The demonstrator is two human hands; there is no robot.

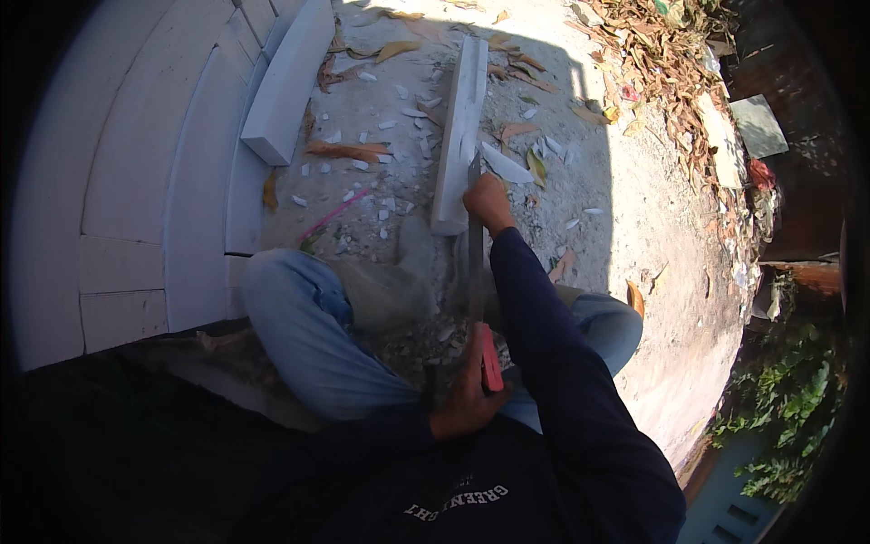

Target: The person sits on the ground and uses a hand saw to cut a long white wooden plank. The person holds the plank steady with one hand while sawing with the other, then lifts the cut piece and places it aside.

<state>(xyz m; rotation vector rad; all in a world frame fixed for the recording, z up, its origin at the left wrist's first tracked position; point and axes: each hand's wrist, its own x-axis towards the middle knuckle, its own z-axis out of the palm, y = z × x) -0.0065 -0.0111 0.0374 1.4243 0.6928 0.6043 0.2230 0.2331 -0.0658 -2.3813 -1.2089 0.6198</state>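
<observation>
A handsaw with a red handle (pixel 490 361) and a long grey blade (pixel 476 281) points away from me between my legs. My left hand (pixel 465 399) is closed around its handle, close to my body. Farther out, my right hand (pixel 489 203) makes a fist on the far part of the blade, and the tip shows just beyond it. Directly beside that hand lies a long, narrow white block (pixel 460 127), its near end by my feet. The blade runs along the block's right edge; whether it cuts into it I cannot tell.
Large white blocks (pixel 136 154) are stacked along the left, with a loose one (pixel 288 86) leaning there. White chips, a flat white shard (pixel 506 164) and dry leaves litter the ground. A leaf pile (pixel 662 63) lies far right; green plants (pixel 788 408) grow lower right.
</observation>
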